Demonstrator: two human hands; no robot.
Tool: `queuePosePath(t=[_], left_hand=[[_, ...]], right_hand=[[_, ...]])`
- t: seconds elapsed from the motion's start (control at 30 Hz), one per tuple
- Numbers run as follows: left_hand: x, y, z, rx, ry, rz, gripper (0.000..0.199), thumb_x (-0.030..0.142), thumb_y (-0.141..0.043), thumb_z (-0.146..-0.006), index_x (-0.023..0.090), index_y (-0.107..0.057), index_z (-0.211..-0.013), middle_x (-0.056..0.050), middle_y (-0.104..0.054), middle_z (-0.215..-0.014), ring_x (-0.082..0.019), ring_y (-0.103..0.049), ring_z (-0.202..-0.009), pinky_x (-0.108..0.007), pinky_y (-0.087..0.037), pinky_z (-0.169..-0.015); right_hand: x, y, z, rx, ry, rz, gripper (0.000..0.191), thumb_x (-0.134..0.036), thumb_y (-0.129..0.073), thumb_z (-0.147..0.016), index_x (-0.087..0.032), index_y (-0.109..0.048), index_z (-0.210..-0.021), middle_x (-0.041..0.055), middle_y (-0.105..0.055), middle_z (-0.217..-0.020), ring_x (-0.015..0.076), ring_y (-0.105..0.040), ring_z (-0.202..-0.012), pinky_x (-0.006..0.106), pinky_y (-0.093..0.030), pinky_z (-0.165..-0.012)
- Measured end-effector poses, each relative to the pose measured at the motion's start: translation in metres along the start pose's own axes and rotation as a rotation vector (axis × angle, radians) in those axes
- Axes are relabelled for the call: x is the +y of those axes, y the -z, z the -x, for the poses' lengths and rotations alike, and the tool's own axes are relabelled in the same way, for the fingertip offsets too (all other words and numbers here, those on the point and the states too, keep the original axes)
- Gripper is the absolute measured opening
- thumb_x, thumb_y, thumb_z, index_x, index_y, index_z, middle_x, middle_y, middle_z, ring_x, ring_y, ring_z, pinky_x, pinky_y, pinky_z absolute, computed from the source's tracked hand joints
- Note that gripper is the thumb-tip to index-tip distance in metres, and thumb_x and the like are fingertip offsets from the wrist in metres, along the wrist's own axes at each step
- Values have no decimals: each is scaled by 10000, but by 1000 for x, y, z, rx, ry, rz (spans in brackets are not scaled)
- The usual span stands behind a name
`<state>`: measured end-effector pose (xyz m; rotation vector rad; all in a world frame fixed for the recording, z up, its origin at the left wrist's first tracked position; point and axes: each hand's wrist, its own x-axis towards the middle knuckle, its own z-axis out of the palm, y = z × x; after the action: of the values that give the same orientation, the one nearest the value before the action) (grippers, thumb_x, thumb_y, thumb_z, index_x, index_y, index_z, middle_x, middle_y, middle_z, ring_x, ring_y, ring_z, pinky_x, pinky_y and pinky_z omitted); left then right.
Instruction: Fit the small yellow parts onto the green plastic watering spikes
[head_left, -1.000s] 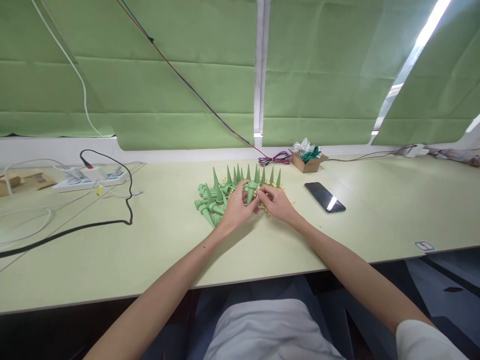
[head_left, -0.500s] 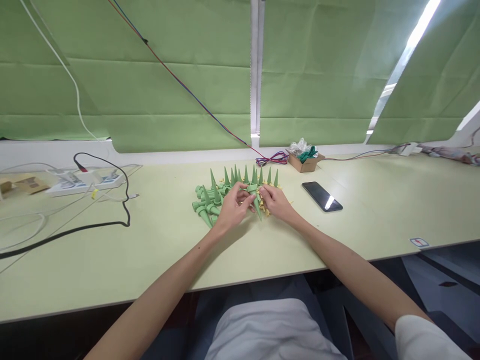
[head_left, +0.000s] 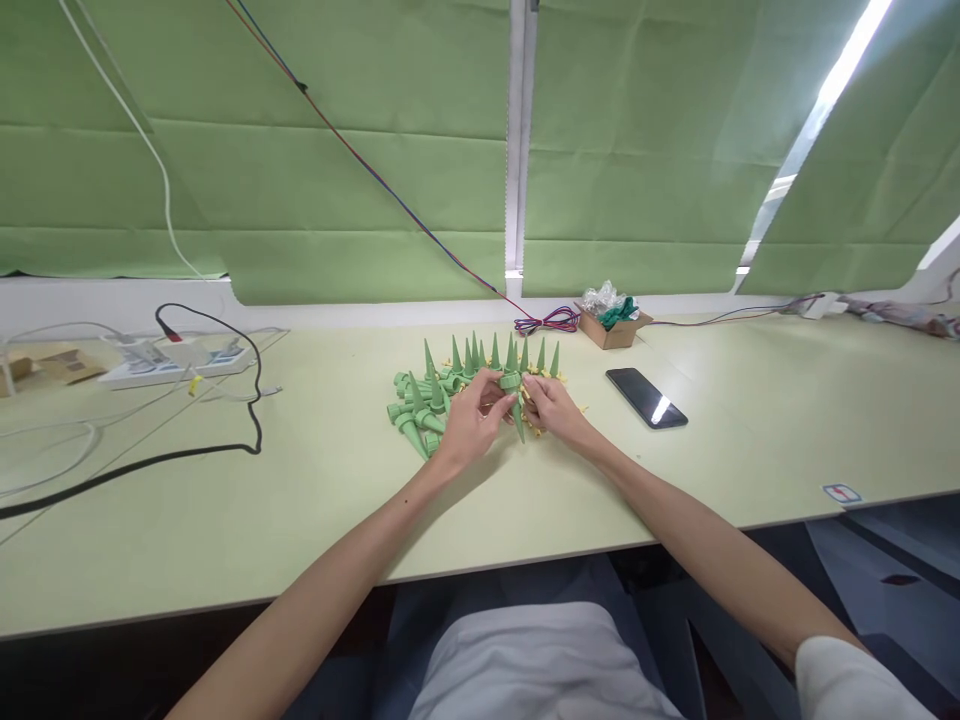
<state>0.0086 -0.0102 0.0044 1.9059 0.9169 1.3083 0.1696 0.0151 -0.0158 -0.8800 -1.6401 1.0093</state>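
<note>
My left hand (head_left: 472,420) is closed around a green plant watering spike (head_left: 519,424), which hangs point down with its ribbed collar on top. At the right side of the spike, my right hand (head_left: 556,410) is closed in a pinch; whatever its fingertips hold is too small to make out. Behind both hands, several green spikes (head_left: 495,352) stand point up in a row. More green spikes (head_left: 409,430) lie heaped to the left of my left hand. Small yellow pieces (head_left: 537,431) are scattered under and around my right hand, partly hidden by it.
A black phone (head_left: 646,398) lies on the pale table (head_left: 300,540) to the right. Behind it stands a small cardboard box (head_left: 611,333) with plastic and green material, beside a coiled red-blue wire (head_left: 551,319). A power strip (head_left: 180,366) and cables are at the left.
The right fingers have shifted slightly along the side of the spike, and the spike hangs a little straighter. The whole view has moved slightly.
</note>
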Motion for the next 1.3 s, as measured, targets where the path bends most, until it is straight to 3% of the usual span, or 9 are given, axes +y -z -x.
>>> queuePosePath(t=[0.5,0.77,0.97,1.1,1.3], left_hand=[[-9,2,-9,-83,241,447,474,466,-769,-721,218,-394,-868,67,-581,-647,-136,-633,-531,-320,-576,-597],[-4,6,-10,-84,474,654,425,309,-833,-684,188,-448,-818,48,-603,-634,-93,-619,-587,-223,-561,-594],[-4,8,-13,-37,662,767,299,156,-764,-760,173,-470,-708,17,-589,-652,-72,-607,-577,-178,-563,-569],[-4,8,-14,-31,666,778,289,146,-766,-757,169,-481,-718,25,-582,-644,-60,-603,-573,-163,-565,-585],[-5,7,-11,-60,509,670,422,286,-842,-672,188,-450,-794,42,-620,-640,-95,-635,-607,-214,-568,-600]], right_hand=[[1,3,2,38,85,202,506,-638,-376,-929,-230,-326,-635,-49,-329,-484,109,-325,-443,262,-283,-455],[-5,5,4,35,168,387,449,-531,-339,-975,-224,-335,-648,-24,-392,-537,138,-376,-534,269,-305,-529],[-10,7,6,29,255,503,399,-449,-334,-991,-222,-311,-663,-20,-395,-600,139,-378,-574,270,-295,-580],[-10,5,6,33,251,522,381,-426,-323,-994,-226,-300,-671,-21,-385,-597,147,-374,-573,276,-290,-586],[-6,4,3,57,235,525,388,-441,-308,-994,-227,-301,-671,-15,-392,-596,153,-385,-575,285,-299,-587]])
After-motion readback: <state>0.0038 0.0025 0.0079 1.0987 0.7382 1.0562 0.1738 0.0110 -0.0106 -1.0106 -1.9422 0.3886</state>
